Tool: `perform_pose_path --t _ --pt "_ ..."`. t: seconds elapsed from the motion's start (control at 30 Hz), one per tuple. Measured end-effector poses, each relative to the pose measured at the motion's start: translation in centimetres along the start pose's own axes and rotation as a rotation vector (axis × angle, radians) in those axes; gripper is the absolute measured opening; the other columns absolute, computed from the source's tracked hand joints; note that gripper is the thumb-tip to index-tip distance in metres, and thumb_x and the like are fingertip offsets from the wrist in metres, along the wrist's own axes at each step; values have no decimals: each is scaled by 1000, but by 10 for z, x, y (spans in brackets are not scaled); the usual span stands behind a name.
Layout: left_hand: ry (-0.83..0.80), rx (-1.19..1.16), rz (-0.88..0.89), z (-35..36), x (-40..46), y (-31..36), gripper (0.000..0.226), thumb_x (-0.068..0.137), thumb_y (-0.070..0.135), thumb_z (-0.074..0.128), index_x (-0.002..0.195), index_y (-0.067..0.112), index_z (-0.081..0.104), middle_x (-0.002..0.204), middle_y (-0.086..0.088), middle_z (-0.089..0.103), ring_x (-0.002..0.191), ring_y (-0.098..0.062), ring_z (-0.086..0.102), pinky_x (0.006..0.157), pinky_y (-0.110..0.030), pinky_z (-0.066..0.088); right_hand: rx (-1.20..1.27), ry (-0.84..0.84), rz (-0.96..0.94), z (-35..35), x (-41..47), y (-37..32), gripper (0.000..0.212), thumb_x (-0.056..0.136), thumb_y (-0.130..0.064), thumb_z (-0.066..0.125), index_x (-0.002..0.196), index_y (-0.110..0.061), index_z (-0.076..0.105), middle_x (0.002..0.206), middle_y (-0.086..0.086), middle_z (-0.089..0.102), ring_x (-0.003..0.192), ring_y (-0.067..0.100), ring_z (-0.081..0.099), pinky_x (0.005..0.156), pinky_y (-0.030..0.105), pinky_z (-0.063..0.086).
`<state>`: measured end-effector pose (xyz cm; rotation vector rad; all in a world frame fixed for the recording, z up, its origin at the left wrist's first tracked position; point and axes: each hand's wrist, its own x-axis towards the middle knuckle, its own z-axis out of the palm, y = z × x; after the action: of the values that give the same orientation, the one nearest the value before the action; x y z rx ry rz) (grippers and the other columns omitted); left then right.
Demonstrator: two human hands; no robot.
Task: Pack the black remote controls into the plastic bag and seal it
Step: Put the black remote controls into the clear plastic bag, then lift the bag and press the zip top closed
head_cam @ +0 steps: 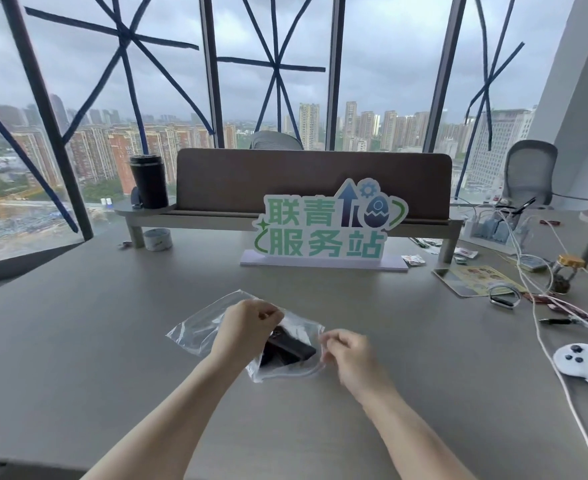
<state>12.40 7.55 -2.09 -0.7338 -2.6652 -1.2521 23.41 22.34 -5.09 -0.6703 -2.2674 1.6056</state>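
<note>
A clear plastic bag lies on the grey table in front of me. Black remote controls lie inside it, partly hidden by my left wrist. My left hand pinches the bag's upper edge near its far corner, fingers closed on the plastic. My right hand pinches the bag's open edge at the right side, slightly blurred. The two hands hold the same edge a short way apart.
A green-and-white sign stands behind the bag. A black tumbler sits on the shelf at the back left, a tape roll below it. White cables, a white controller, a jar and small items crowd the right.
</note>
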Motion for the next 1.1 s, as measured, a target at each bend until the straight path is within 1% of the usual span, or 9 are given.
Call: perform_pose_path --t 0.1,0.2,0.33,0.47,0.57,0.67,0.73,0.93,1.1 --pt "-14 21 13 -5 -2 -5 16 80 22 62 73 14 74 68 -1 71 65 -18 61 62 -28 45 -190 109 -24 -6 11 7 20 87 -22 55 105 -30 59 78 -3 64 72 20 60 66 33 46" --pt "-65 32 36 -3 -7 -7 17 81 22 59 74 16 74 64 6 66 61 -11 58 51 -12 37 -281 -46 -33 1 22 6 51 84 -44 58 132 -44 41 90 1 67 74 17 64 63 31 44" --pt "-207 118 119 -3 -13 -13 16 77 22 61 87 25 72 75 17 57 73 -11 53 55 -8 35 -405 90 -147 13 40 2 21 90 -24 55 106 -25 69 97 -2 75 92 23 69 69 28 45" --pt "-406 314 127 -12 -26 -32 42 74 16 57 111 34 63 94 7 53 91 -14 51 74 -22 43 -407 164 -151 7 45 -5 17 86 -13 49 76 -21 61 66 1 71 54 25 67 56 31 52" --pt "-323 368 72 -22 -32 -37 53 72 6 49 117 32 61 99 2 53 89 -21 58 77 -26 48 -158 182 -94 -3 38 -19 19 85 -7 50 77 -15 65 52 4 68 33 16 55 39 24 44" --pt "-129 103 -82 -47 -14 -23 25 75 5 54 92 17 68 63 1 59 51 -20 60 57 -31 56 211 208 -51 -17 33 -45 19 84 1 54 80 -5 72 51 8 69 34 16 54 37 24 47" --pt "-11 -200 -160 -71 2 -4 13 76 -1 61 84 7 68 58 -5 62 43 -20 61 52 -37 60 378 180 -103 -28 27 -70 17 85 3 58 85 -4 73 54 8 71 36 14 58 37 23 51" --pt "51 -610 -36 -137 35 57 7 73 2 74 72 8 70 61 -2 66 50 -6 61 54 -15 55 446 127 -353 -68 13 -141 9 88 -4 66 82 -6 72 60 6 74 45 14 66 43 23 55" --pt "-89 -586 45 -129 29 59 18 69 5 77 85 13 75 69 8 75 69 -2 67 67 -9 52 203 236 -379 -86 10 -147 19 88 -10 68 70 -5 72 53 4 68 36 16 58 39 25 51"
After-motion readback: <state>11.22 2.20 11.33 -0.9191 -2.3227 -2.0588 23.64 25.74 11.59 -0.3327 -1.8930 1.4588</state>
